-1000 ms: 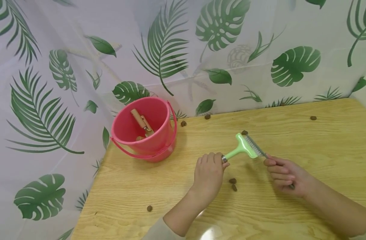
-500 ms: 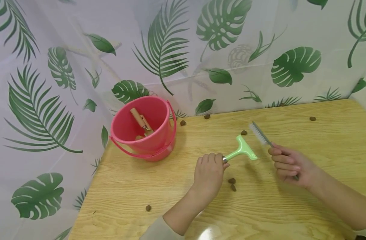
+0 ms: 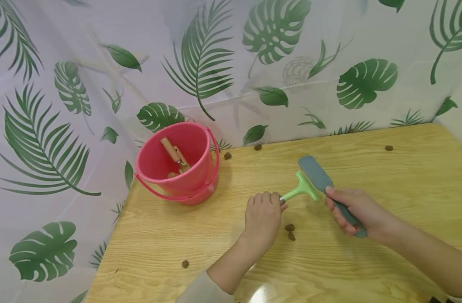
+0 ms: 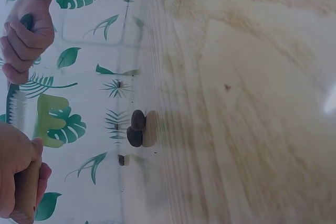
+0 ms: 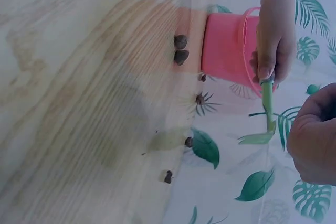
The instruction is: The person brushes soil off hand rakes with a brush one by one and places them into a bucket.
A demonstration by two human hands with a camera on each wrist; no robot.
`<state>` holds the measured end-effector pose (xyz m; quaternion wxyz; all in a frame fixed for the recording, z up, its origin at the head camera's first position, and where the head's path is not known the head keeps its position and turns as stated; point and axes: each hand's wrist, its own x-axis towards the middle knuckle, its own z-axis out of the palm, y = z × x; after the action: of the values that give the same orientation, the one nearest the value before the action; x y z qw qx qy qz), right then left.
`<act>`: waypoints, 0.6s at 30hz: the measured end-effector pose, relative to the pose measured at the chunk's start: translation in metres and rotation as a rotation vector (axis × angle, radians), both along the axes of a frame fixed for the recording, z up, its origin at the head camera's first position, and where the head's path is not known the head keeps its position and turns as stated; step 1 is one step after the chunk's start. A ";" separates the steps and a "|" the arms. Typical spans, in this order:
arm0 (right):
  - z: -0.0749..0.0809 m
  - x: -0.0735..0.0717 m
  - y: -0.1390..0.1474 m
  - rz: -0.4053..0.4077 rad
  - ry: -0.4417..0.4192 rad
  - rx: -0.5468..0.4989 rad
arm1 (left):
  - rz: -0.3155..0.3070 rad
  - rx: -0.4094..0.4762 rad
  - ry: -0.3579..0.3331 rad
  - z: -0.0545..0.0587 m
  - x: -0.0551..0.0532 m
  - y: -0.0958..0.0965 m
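Observation:
My left hand [image 3: 263,219] grips the wooden handle [image 4: 26,190] of a small light-green hand rake [image 3: 303,187], held above the table with its head pointing right. Short tines on the rake show in the left wrist view. My right hand [image 3: 361,214] holds a grey brush [image 3: 316,172] by its handle, thumb on top. The brush's flat back faces up in the head view and overlaps the rake's head. White bristles [image 4: 18,109] face the rake in the left wrist view. In the right wrist view, the rake hangs between both hands, and the brush is hidden.
A pink bucket [image 3: 202,185] stands at the back left with wooden-handled tools [image 3: 172,150] inside. Small brown stones lie scattered on the wooden table [image 3: 158,248], including a pair [image 3: 290,231] below the rake. A leaf-print cloth [image 3: 223,75] hangs along the back and left.
The brush first moved off the rake to the upper right, then came back over it, turned so its flat back shows. The left hand and rake stayed nearly still.

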<state>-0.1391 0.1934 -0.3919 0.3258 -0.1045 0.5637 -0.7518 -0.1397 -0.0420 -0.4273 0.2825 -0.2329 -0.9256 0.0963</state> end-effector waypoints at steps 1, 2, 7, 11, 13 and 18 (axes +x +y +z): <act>0.002 0.002 -0.003 -0.013 0.021 0.049 | 0.002 0.000 0.001 -0.001 -0.001 0.001; 0.003 0.003 -0.007 -0.021 0.037 0.094 | 0.003 0.002 0.001 -0.001 -0.001 0.001; 0.006 0.010 -0.023 -0.028 0.084 0.228 | 0.019 -0.011 0.003 -0.005 -0.003 0.005; 0.006 0.014 -0.032 -0.013 0.092 0.269 | 0.027 -0.012 -0.002 -0.005 -0.002 0.009; 0.006 0.016 -0.033 -0.005 0.098 0.273 | 0.022 -0.001 0.000 -0.004 -0.002 0.011; 0.002 0.017 -0.033 0.006 0.090 0.255 | 0.012 0.022 0.017 -0.004 -0.002 0.014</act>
<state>-0.1220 0.1601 -0.3903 0.3131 -0.0974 0.6684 -0.6676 -0.1416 -0.0277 -0.4309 0.2921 -0.2236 -0.9255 0.0898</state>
